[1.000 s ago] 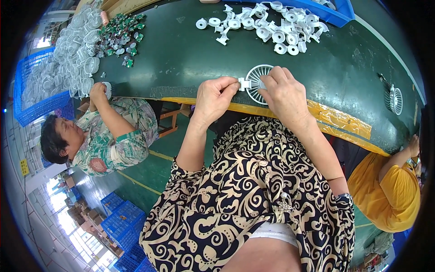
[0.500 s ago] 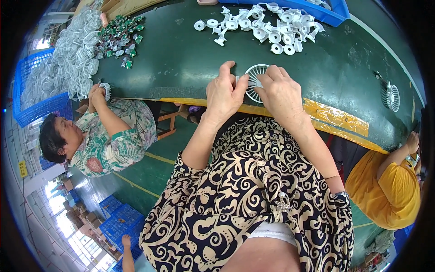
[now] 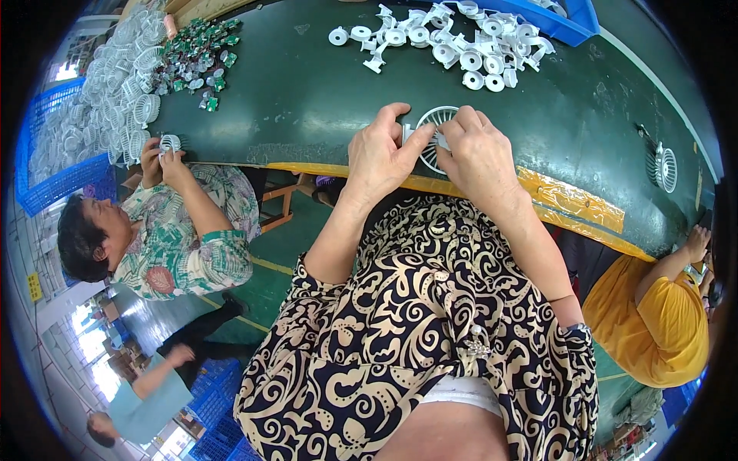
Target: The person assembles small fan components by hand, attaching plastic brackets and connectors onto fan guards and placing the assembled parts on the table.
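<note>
A round white fan grille (image 3: 432, 117) with radial ribs is held at the near edge of the green table, between my hands. My left hand (image 3: 382, 152) is closed on its left side, thumb stretched onto the grille's middle; a small white part of it shows beside the fingers. My right hand (image 3: 478, 156) is closed over its right side, thumb and fingertips pinched near the centre. What lies under the fingertips is hidden.
Small white round-ended plastic parts (image 3: 470, 60) are heaped ahead, before a blue bin (image 3: 565, 23). Clear grilles (image 3: 127, 84) and green circuit boards (image 3: 207, 46) pile up at left. Another grille (image 3: 666, 169) lies at right. Co-workers sit on both sides; yellow tape (image 3: 569, 201) lines the edge.
My left thumb has moved further in over the grille, and my right fingers have shifted slightly. The left co-worker's hands have lowered their grille apart. Another person has come into view at lower left.
</note>
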Action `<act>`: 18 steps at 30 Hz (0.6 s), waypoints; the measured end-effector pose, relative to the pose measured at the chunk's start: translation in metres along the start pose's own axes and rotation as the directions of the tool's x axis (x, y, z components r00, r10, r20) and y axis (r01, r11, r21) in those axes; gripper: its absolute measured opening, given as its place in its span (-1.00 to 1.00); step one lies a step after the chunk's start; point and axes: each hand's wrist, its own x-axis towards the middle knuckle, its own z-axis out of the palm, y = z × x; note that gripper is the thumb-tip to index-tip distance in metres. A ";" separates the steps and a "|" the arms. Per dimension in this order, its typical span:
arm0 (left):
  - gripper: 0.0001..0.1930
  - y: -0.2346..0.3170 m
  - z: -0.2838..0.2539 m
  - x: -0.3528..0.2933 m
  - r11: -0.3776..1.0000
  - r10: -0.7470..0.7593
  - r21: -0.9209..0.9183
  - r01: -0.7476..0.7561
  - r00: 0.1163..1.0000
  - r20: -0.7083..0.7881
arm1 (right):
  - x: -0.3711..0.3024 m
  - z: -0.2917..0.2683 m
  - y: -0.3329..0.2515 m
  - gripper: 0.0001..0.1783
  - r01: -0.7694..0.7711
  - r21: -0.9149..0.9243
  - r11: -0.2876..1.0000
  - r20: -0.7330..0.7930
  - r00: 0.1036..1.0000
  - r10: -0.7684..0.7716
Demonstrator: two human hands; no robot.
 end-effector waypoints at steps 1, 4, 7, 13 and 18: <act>-0.42 0.001 0.001 0.000 1.000 0.003 0.008 -0.003 1.000 -0.008 | 0.000 0.000 0.001 -0.87 -0.001 0.003 1.000 0.004 1.000 0.001; -0.44 0.002 0.001 0.000 1.000 0.006 0.022 -0.005 1.000 -0.030 | -0.001 -0.002 0.000 -0.86 -0.024 0.057 0.998 -0.009 1.000 0.024; -0.45 0.000 0.001 -0.001 1.000 0.015 0.024 -0.014 0.999 -0.051 | -0.002 -0.002 -0.002 -0.85 -0.030 0.066 0.997 -0.022 0.999 0.031; -0.49 0.003 0.000 0.000 1.000 0.012 0.027 -0.010 0.998 -0.066 | 0.004 -0.006 -0.008 -0.82 -0.061 0.002 0.998 0.059 0.996 0.060; -0.56 0.004 -0.001 0.000 1.000 0.001 0.028 0.001 0.998 -0.066 | 0.003 -0.012 -0.009 -0.82 -0.091 0.033 0.995 0.053 0.995 0.089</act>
